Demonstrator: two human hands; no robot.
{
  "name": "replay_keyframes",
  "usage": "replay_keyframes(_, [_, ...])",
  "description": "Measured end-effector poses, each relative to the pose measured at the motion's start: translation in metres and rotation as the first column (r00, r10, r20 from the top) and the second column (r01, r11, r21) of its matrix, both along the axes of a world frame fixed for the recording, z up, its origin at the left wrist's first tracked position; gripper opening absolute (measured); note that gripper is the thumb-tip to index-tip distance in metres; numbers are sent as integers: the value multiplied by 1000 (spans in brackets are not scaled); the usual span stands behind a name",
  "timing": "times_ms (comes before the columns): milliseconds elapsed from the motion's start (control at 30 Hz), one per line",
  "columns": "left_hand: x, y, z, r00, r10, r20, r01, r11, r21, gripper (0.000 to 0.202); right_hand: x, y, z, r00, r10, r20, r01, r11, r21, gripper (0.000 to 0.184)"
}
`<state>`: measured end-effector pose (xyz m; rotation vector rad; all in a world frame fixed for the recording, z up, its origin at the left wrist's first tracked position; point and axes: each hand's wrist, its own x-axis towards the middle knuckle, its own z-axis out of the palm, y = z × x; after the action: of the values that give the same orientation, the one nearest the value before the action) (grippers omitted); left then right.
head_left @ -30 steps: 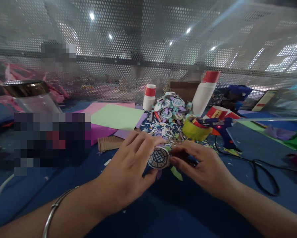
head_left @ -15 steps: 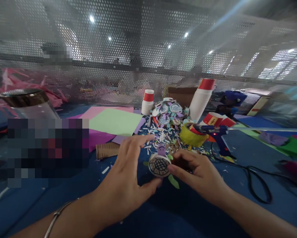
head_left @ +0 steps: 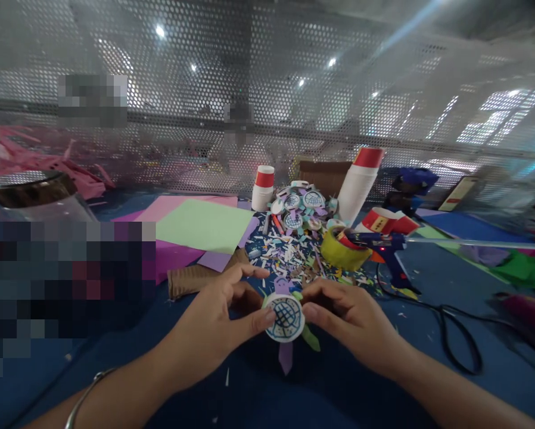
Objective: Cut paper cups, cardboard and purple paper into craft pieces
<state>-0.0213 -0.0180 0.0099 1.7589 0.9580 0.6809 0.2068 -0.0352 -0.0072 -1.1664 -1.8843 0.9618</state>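
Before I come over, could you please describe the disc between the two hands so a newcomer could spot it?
Over the blue table, nearer than the paper scraps, look between the left hand and right hand. It is a white disc with a blue lattice, a purple tab above and a pointed purple strip below. Similar discs lie heaped behind; this one alone is held.

A head-worn camera looks forward and down, with the bare left hand [head_left: 214,325] and bare right hand [head_left: 359,322] close. It faces a grey, perforated metal-looking screen [head_left: 276,53] farther off.
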Motion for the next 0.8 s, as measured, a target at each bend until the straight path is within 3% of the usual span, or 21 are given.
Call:
replay_keyframes(267, [2,-8,2,986,-141,-86,145,989,33,50,-3,0,4,1000,10,-4,-11,1000,-8,21])
replay_keyframes(433, [3,-10,4,974,-180,-139,171,982,-77,51,-3,-1,1,1000,-23,-6,23,999,29,23])
replay_keyframes(667, [4,-6,-5,998,-56,-17,53,992,-116,49,4,3,0,994,-105,-5,105,990,89,25])
replay_keyframes(800, [5,4,-11,993,118,5,-117,989,-90,44,11,4,-2,984,-178,-5,178,980,88,24])
